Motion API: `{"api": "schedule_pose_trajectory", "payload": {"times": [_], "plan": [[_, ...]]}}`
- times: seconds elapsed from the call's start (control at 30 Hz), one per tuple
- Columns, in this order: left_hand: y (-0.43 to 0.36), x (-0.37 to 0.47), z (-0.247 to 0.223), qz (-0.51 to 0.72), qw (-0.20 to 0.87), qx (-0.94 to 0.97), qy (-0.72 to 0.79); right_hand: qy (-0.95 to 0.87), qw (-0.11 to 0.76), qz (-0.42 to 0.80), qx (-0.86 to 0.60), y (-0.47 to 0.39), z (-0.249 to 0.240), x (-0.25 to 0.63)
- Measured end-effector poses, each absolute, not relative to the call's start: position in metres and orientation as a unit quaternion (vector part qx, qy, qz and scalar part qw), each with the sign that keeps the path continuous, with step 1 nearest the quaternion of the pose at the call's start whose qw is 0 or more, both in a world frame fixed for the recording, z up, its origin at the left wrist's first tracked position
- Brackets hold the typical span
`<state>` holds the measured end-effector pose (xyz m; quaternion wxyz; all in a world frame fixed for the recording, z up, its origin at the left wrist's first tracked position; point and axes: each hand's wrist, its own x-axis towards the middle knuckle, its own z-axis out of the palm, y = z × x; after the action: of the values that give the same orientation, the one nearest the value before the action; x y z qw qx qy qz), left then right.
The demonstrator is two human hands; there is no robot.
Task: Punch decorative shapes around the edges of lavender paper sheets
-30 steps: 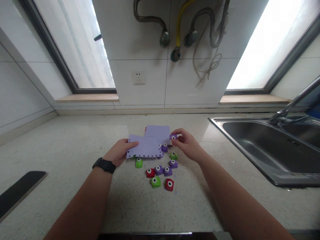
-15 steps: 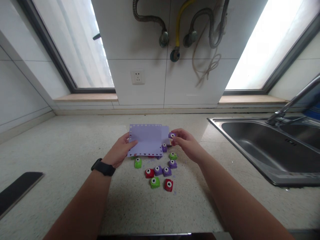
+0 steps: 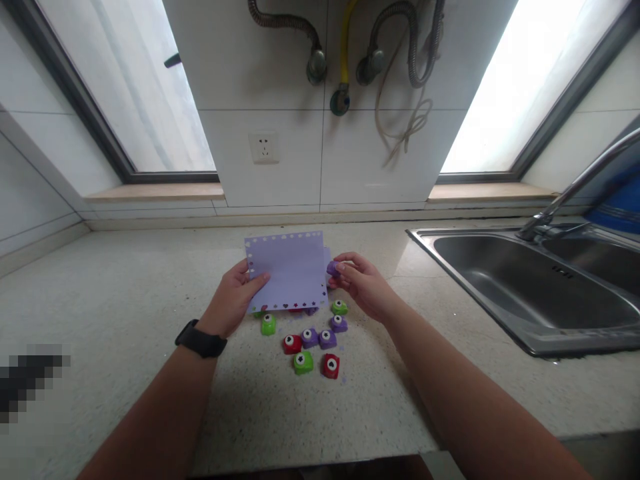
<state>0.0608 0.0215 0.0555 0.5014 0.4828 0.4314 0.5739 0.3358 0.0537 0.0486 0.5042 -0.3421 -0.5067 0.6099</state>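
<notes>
A lilac sheet of paper (image 3: 286, 270), punched with small shapes along its top, left and bottom edges, is raised above the counter. My left hand (image 3: 234, 293) is closed on its left side, thumb on top. A purple craft punch (image 3: 333, 269) is pinched in my right hand (image 3: 364, 283), just off the paper's right edge. Below the paper lie other punches: green ones (image 3: 303, 363), red ones (image 3: 331, 366) and purple ones (image 3: 327, 339). Part of the group is hidden behind the sheet, and another lilac piece shows at its right edge.
A steel sink (image 3: 500, 280) with a faucet (image 3: 543, 223) is set into the counter (image 3: 380, 413) on the right. Tiny paper bits are scattered round the punches. A blurred dark object (image 3: 30, 380) lies at far left. Pipes and a socket (image 3: 263, 147) are on the wall.
The sheet has been lifted and tilted slightly, its top edge higher. The purple punch in my right hand has turned, so its white disc no longer shows. The whole view has shifted a little.
</notes>
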Motion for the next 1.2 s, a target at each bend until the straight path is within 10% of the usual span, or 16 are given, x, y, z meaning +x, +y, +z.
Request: {"api": "schedule_pose_trajectory", "payload": {"times": [1.2], "plan": [[0.0208,0.0593,0.0537,0.578,0.493,0.496,0.421,-0.524,0.467,0.638,-0.317,0.0574,0.0389,0.3360]]}}
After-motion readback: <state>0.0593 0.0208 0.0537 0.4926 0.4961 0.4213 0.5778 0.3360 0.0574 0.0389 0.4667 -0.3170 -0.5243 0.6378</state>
